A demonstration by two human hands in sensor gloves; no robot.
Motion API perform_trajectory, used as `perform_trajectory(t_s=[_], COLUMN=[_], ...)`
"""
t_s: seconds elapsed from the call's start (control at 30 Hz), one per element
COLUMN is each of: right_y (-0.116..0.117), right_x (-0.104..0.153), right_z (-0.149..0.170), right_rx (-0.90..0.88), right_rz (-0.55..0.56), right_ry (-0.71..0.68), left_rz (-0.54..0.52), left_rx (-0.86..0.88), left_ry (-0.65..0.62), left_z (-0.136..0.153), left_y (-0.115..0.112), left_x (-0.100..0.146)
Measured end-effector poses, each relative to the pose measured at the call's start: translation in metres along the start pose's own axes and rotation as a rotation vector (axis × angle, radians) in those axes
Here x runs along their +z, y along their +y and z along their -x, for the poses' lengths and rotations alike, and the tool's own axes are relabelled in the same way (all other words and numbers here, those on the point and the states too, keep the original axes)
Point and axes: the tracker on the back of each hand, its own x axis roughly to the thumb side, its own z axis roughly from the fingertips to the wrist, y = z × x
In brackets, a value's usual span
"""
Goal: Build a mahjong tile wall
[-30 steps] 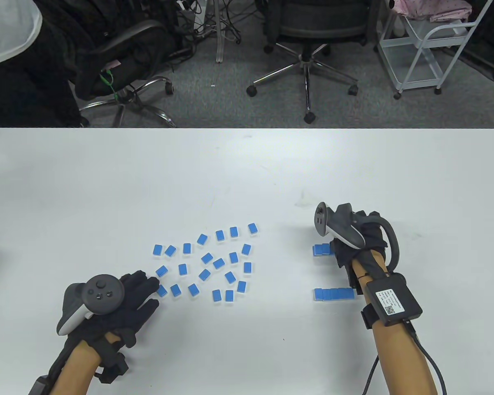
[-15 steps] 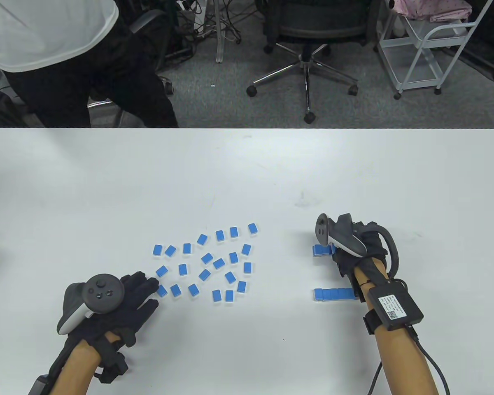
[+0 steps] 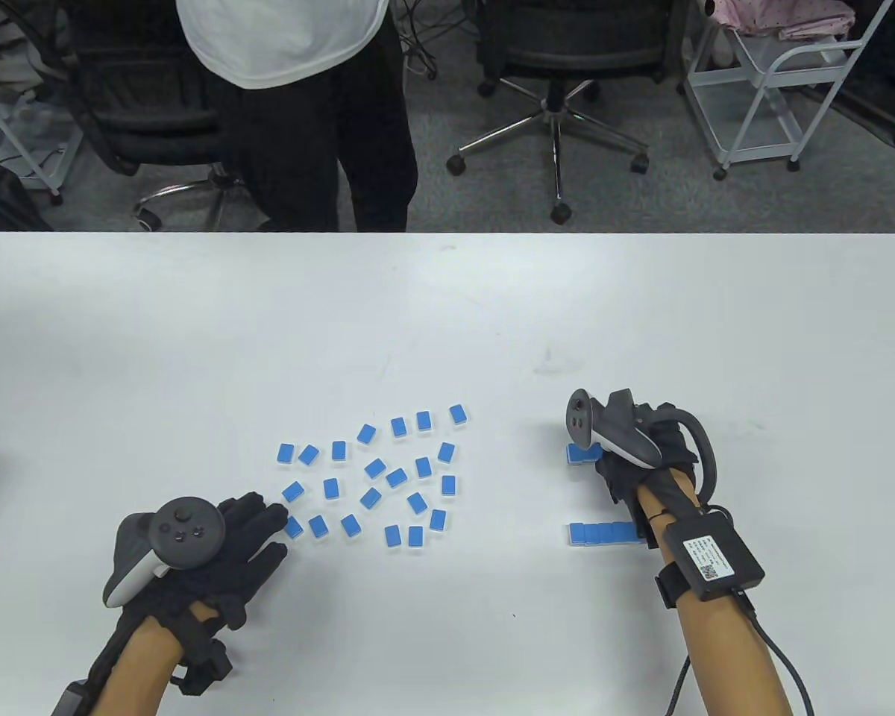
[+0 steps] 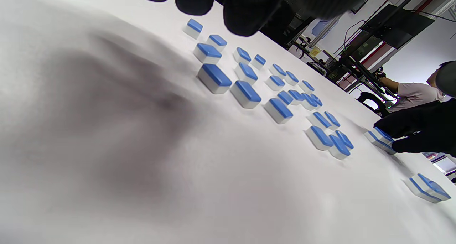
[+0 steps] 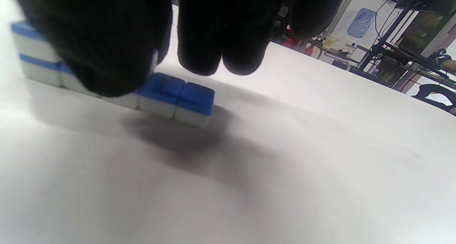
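Observation:
Several loose blue-backed mahjong tiles (image 3: pixel 396 477) lie scattered at the table's middle; they also show in the left wrist view (image 4: pixel 245 91). At the right are two short rows: a near row (image 3: pixel 604 532) and a far row (image 3: pixel 582 453). My right hand (image 3: pixel 604 459) is over the far row. In the right wrist view its fingers (image 5: pixel 221 41) and thumb close around an upper tile on this row (image 5: pixel 178 94), which is two tiles high at its left end. My left hand (image 3: pixel 268 526) rests open and flat beside the loose tiles, holding nothing.
A person in a white shirt (image 3: pixel 298 74) stands just beyond the table's far edge. Office chairs (image 3: pixel 567 45) and a white cart (image 3: pixel 776 74) are behind. Bare white table (image 3: pixel 447 313) spreads beyond the tiles.
My right hand has shifted slightly toward me and to the left over the far row. The person behind the table has walked to the right. My left hand has not moved.

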Motion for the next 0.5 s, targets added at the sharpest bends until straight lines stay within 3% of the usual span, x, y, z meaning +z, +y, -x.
perform_trajectory(t_s=[0.2,0.33,0.5], right_y=[-0.001,-0.017,-0.046], right_x=[0.001,0.003,0.009], right_z=[0.0,-0.005,-0.049], right_rx=[0.006,-0.042,-0.016], right_rz=[-0.002,0.016,0.135], right_ry=[-0.007,-0.023,-0.112], left_rz=[-0.001,-0.004,-0.005], left_rx=[-0.003,-0.003,-0.003], left_ry=[-0.003,-0.006,-0.01], left_z=[0.0,0.0,-0.001], left_y=[0.0,0.0,0.0], left_x=[0.0,0.0,0.0])
